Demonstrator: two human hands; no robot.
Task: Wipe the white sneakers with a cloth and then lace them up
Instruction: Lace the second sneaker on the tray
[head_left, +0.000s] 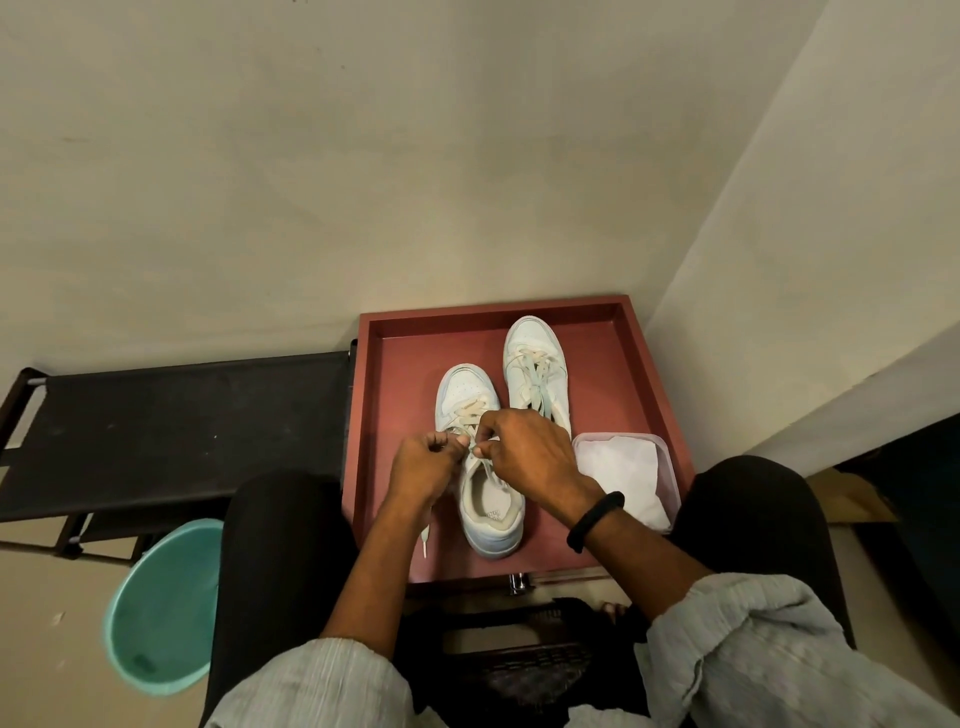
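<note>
Head view, left hand (423, 463) and right hand (525, 453) each pinching the lace (467, 407) of near sneaker (491, 519), far sneaker (535, 358) laced beside it, red tray (652, 374) beneath, cloth (618, 467) in tub (671, 470).

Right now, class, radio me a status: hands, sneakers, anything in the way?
Left hand and right hand pinching the lace on the near sneaker. Far sneaker laced, in the red tray. Cloth in its tub, out of the way.

Two sneakers (480, 457) lie side by side in the tray (395, 364), container (660, 467) right.
</note>
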